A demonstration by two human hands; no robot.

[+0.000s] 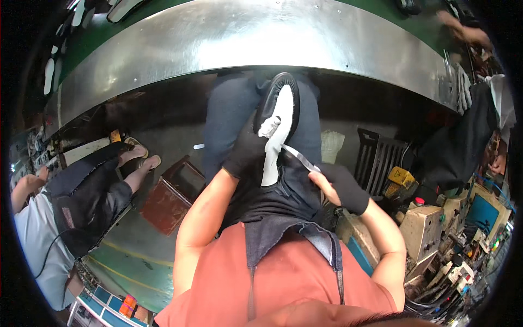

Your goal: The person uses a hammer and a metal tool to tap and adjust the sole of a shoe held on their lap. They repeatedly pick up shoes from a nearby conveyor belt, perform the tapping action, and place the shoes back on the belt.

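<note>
A black shoe (295, 111) lies bottom up over my lap, toe pointing away from me. Along its bottom runs a long white piece (283, 115), which reaches back past the heel area toward my waist. My left hand (243, 152), in a dark glove, is closed on the shoe's left side; something whitish covers the fingertips there. My right hand (342, 187), in a dark glove with bare fingertips, pinches a thin, pale blade-like tool (297, 156). The tool's far end touches or nearly touches the white piece's right edge. Exactly what kind of tool it is, I cannot tell.
A shiny metal bench edge (261, 41) curves across in front of me, beside a green surface. A reddish-brown box (173, 196) stands on the floor at left, near a seated person (81, 207). Machinery (427, 231) and a dark slatted crate (376, 161) are at right.
</note>
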